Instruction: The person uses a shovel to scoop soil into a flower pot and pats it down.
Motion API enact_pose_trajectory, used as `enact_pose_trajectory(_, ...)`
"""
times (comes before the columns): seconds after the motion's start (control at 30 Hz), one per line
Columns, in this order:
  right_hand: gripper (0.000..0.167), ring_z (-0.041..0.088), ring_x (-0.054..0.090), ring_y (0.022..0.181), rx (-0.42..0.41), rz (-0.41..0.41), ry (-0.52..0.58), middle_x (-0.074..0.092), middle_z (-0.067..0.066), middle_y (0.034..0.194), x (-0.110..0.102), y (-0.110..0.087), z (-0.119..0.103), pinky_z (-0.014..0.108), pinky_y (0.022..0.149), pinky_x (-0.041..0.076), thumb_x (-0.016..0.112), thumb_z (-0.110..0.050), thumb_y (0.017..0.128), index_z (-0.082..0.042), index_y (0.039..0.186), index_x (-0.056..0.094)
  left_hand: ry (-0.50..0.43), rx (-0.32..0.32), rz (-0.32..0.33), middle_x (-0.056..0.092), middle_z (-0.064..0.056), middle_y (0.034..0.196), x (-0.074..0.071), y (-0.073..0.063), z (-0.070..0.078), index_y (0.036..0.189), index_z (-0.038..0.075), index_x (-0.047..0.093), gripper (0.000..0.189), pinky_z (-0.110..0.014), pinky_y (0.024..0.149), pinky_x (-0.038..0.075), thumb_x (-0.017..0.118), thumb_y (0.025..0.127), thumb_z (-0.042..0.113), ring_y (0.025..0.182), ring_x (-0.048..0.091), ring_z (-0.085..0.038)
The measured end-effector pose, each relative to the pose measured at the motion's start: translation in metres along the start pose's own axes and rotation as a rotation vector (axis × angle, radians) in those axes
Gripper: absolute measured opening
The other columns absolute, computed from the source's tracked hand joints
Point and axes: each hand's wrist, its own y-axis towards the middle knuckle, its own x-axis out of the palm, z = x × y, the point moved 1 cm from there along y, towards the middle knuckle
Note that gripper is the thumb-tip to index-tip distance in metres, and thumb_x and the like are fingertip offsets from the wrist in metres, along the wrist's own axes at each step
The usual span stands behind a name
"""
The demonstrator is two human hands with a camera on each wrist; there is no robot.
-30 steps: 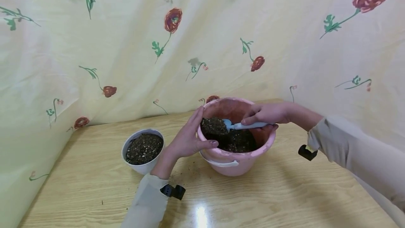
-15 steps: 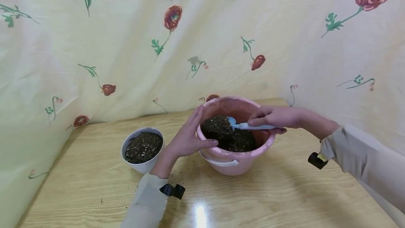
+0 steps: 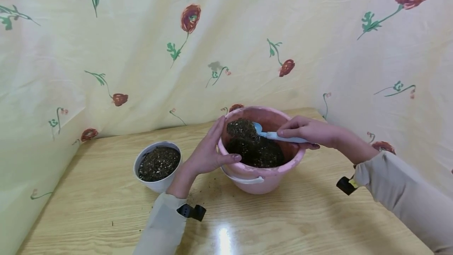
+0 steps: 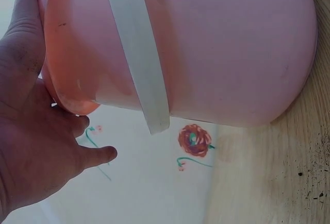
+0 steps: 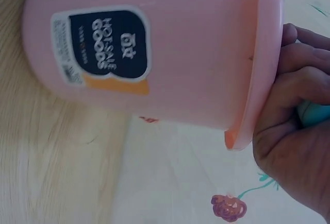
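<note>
A pink bucket [image 3: 255, 184] with dark soil [image 3: 263, 154] inside stands on the table in the head view. My right hand [image 3: 308, 131] grips the handle of a light blue hand trowel [image 3: 272, 135] over the bucket's right side. The trowel's blade carries a heap of soil and is mostly hidden by it. With the thumb over the rim and the fingers along the outside, my left hand [image 3: 209, 152] holds the bucket's left edge. In the left wrist view the bucket's white handle [image 4: 136, 54] hangs down its side.
Left of the bucket is a white pot [image 3: 161, 185] filled with soil. Soil crumbs lie on the wooden table [image 3: 283, 223] between pot and bucket. A flowered cloth [image 3: 148, 50] hangs behind and at the sides. The bucket bears a label [image 5: 105, 49].
The trowel with its heap of soil has shifted slightly right, then up inside the bucket. My left hand keeps its place on the rim.
</note>
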Motion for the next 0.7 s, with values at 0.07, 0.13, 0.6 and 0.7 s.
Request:
enact_pose_trajectory(0.07, 0.03, 0.006, 0.034, 0.035, -0.036, 0.013, 0.016, 0.045, -0.003, 0.056, 0.0008, -0.0016, 0.0013, 0.026, 0.029, 0.027, 0.047, -0.023, 0.102, -0.002, 0.091, 0.065, -0.009, -0.006, 0.0, 0.0, 0.01, 0.161, 0.0, 0.0, 0.0003, 0.154, 0.031, -0.003, 0.117, -0.049, 0.114, 0.022, 0.082, 0.075, 0.041, 0.146, 0.01, -0.021)
enact_pose_trajectory(0.13, 0.031, 0.008, 0.035, 0.035, -0.064, 0.025, 0.04, 0.046, -0.002, 0.057, 0.002, -0.0035, 0.0028, 0.027, 0.029, 0.027, 0.046, -0.022, 0.103, -0.001, 0.086, 0.062, -0.008, -0.01, 0.002, 0.0, 0.009, 0.161, 0.0, 0.0001, 0.0003, 0.154, 0.032, -0.003, 0.117, -0.049, 0.114, 0.021, 0.082, 0.074, 0.042, 0.146, 0.009, -0.021)
enact_pose_trajectory(0.6, 0.032, 0.009, 0.039, 0.037, -0.086, 0.077, 0.077, 0.05, -0.001, 0.061, 0.0048, -0.0054, 0.0021, 0.03, 0.029, 0.028, 0.045, -0.02, 0.103, -0.006, 0.083, 0.066, 0.021, -0.017, 0.009, 0.001, 0.009, 0.161, -0.0013, -0.0007, 0.0002, 0.154, 0.032, -0.002, 0.116, -0.048, 0.113, 0.023, 0.081, 0.074, 0.044, 0.146, 0.01, -0.02)
enact_pose_trajectory(0.7, 0.033, 0.007, 0.039, 0.037, -0.073, 0.078, 0.085, 0.051, 0.0, 0.061, 0.0045, -0.0056, 0.0027, 0.029, 0.029, 0.028, 0.044, -0.02, 0.103, -0.006, 0.083, 0.066, 0.015, -0.008, 0.011, 0.001, 0.009, 0.161, -0.0003, -0.0007, 0.0001, 0.154, 0.033, -0.002, 0.116, -0.047, 0.113, 0.023, 0.081, 0.074, 0.044, 0.146, 0.01, -0.02)
